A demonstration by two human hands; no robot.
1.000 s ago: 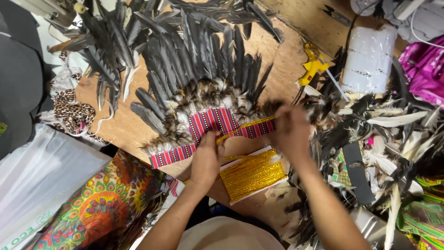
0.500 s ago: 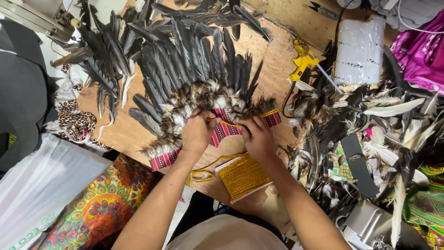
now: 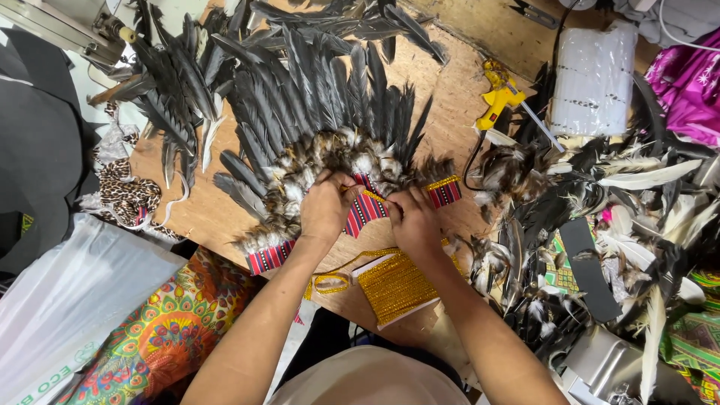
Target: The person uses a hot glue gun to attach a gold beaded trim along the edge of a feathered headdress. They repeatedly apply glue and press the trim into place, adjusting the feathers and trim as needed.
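Note:
A fan-shaped feather headdress (image 3: 315,97) of long dark feathers lies on the wooden board (image 3: 450,90). Its base is a red striped woven band (image 3: 266,256) with brown and white fluffy feathers above it. My left hand (image 3: 326,206) pinches the band near its middle. Close beside it, my right hand (image 3: 412,217) presses a gold trim strip (image 3: 444,182) along the band's top edge. A card wound with gold trim (image 3: 397,285) lies just under my right wrist, a loose gold loop trailing off to its left.
A yellow glue gun (image 3: 499,94) lies at the board's right edge beside a clear packet (image 3: 596,79). Loose dark and white feathers (image 3: 645,180) pile up on the right. A colourful patterned cloth (image 3: 172,330) and a plastic bag (image 3: 67,300) lie at the lower left.
Both hands have come together from the band's right part toward its middle. The view has shifted a little, the headdress sitting lower in frame.

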